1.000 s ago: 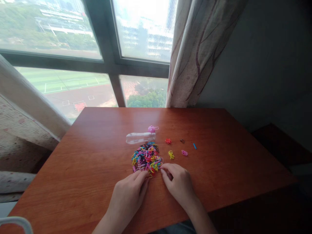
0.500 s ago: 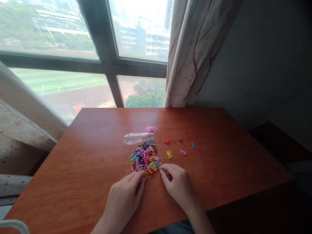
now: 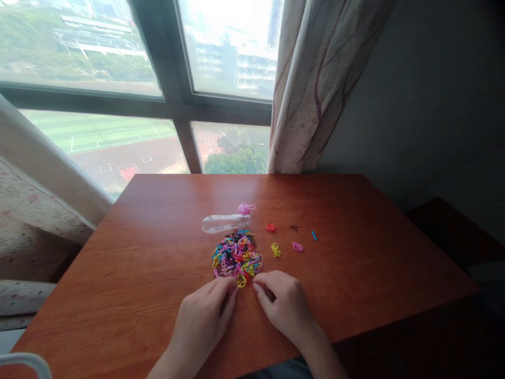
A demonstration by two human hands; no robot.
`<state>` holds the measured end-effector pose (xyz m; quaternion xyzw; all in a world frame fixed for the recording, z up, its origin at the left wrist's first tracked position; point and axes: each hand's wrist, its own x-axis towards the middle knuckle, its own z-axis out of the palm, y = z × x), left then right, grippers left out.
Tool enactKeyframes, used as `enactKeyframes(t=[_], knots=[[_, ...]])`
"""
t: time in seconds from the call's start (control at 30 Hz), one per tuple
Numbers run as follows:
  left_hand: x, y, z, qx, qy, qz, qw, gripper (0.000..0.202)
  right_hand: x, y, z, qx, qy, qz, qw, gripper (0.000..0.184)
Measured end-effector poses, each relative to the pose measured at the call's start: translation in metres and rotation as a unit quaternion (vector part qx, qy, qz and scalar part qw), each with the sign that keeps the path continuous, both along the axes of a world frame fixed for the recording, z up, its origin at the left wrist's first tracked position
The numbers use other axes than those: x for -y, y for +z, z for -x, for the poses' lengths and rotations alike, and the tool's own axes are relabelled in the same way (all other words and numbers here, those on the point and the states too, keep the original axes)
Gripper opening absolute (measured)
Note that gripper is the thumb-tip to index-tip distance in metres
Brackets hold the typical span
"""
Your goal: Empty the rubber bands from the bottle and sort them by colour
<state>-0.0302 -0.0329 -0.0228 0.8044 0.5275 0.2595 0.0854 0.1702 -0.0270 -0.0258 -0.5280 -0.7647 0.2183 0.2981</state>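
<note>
A heap of small rubber bands in many colours [image 3: 236, 257] lies on the brown wooden table [image 3: 138, 252]. My left hand [image 3: 205, 318] rests on the table just below the heap, fingers together, their tips at its near edge. My right hand [image 3: 286, 305] lies beside it, fingers curled in a pinch near the heap's lower right edge; what they hold is too small to name. Sorted apart to the right lie a red band cluster [image 3: 270, 228], a yellow one [image 3: 275, 249], a pink one [image 3: 297, 246], a dark one [image 3: 294, 227] and a blue one [image 3: 314, 235].
A clear plastic bottle [image 3: 224, 223] lies on its side behind the heap, its pink cap [image 3: 245, 208] beside it. A window and curtains [image 3: 315, 84] stand behind the table. A white curved rim [image 3: 23, 362] shows at the bottom left corner.
My right hand has drawn slightly left and toward me along the heap's near edge. My left hand has barely moved. The view has shifted a little.
</note>
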Motion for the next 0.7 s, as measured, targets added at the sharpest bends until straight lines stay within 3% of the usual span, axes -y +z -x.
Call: enactKeyframes(t=[0.23,0.4,0.53,0.7], knots=[[-0.024,0.021,-0.016,-0.002,-0.025,0.006,1.000,0.016,0.000,0.001,0.001,0.023,-0.013,-0.002,1.000,0.013],[-0.057,0.036,-0.049,-0.097,-0.055,0.037,0.993,0.019,0.000,-0.002,0.001,0.045,-0.020,-0.014,0.999,0.014],[-0.074,0.039,-0.072,-0.125,-0.069,0.052,0.988,0.019,0.001,-0.007,-0.001,0.059,-0.028,-0.020,0.998,0.017],[-0.084,0.036,-0.081,-0.134,-0.077,0.066,0.986,0.017,0.000,-0.008,-0.001,0.052,-0.013,-0.018,0.998,0.016]])
